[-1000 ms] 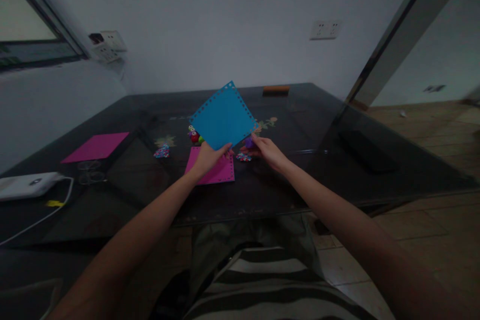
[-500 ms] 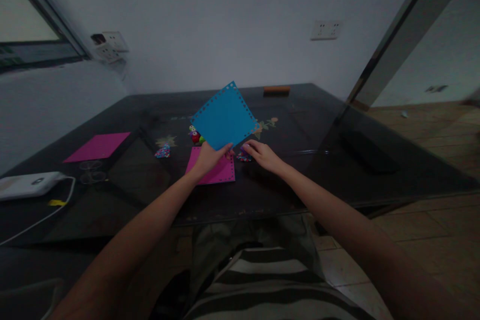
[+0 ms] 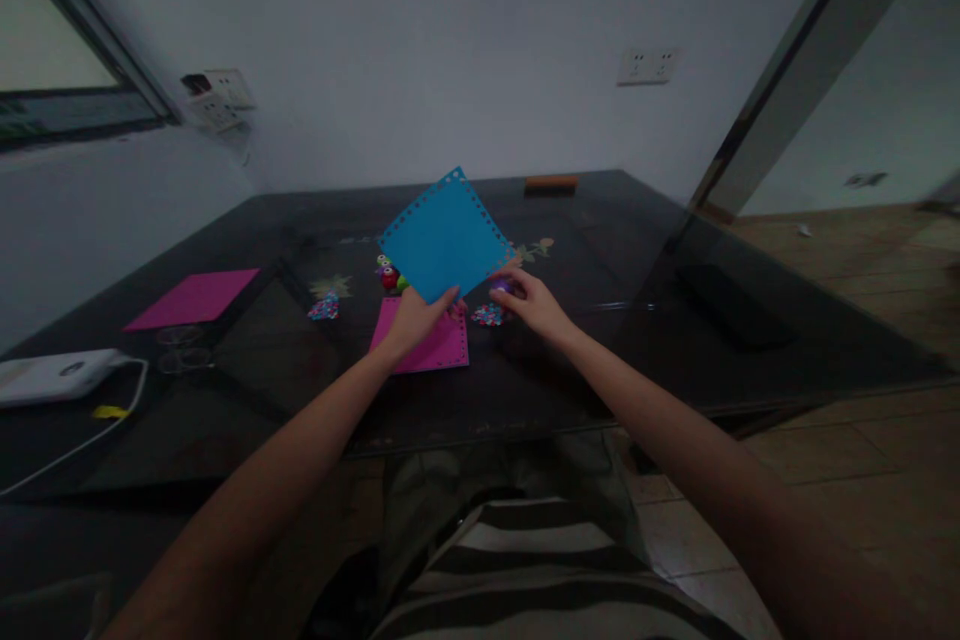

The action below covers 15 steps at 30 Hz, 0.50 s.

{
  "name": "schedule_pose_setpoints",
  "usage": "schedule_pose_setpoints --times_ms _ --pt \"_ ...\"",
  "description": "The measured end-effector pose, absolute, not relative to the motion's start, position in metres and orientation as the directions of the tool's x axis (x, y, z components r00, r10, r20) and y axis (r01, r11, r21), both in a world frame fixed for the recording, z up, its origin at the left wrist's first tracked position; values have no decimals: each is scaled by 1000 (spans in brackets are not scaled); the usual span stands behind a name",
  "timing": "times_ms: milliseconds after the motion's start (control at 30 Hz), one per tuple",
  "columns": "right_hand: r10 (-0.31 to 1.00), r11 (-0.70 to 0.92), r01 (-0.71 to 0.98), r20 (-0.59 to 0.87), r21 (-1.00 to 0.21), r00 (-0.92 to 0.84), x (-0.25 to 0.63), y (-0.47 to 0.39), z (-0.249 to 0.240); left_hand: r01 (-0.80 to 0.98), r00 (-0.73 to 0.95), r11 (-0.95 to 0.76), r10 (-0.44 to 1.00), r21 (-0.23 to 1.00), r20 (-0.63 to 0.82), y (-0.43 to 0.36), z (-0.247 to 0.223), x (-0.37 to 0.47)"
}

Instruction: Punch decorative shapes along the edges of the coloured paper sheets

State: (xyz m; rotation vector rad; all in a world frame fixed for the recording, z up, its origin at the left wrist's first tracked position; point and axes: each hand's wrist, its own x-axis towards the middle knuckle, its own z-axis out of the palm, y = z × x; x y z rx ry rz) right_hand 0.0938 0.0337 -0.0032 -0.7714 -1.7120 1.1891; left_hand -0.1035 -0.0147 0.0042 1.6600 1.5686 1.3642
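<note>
My left hand (image 3: 420,318) grips the lower corner of a blue sheet (image 3: 448,238) with holes punched along its edges, tilted above the table. My right hand (image 3: 529,300) pinches a small purple object (image 3: 501,288) near the sheet's right corner. Beneath my left hand lies a pink sheet (image 3: 431,350) with punched holes. A small pile of multicoloured bits (image 3: 487,315) sits just right of the pink sheet. Small round red and green figures (image 3: 388,277) with eyes stand behind my left hand, partly hidden by the blue sheet.
On the dark table (image 3: 570,380), another pink sheet (image 3: 193,299) lies left, beside clear rings (image 3: 184,350). A second multicoloured pile (image 3: 325,307) is left of centre. A white device (image 3: 60,375) with a cable sits far left, a black object (image 3: 731,307) right, a brown bar (image 3: 550,183) at the back.
My right hand has shifted slightly up and right off the multicoloured pile, with the purple object showing more between its fingers. My left hand still holds the blue sheet.
</note>
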Motion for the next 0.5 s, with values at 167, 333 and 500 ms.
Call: schedule_pose_setpoints --times_ms 167,333,500 --pt "880 239 -26 228 -971 -417 98 25 7 487 -162 -255 913 835 374 -14 3 -106" --pt "918 180 -88 199 -980 -342 105 20 25 533 -182 -239 905 812 385 -11 0 -110" --pt "921 211 -108 235 -971 -310 123 34 43 543 -163 -202 927 815 338 -12 2 -112"
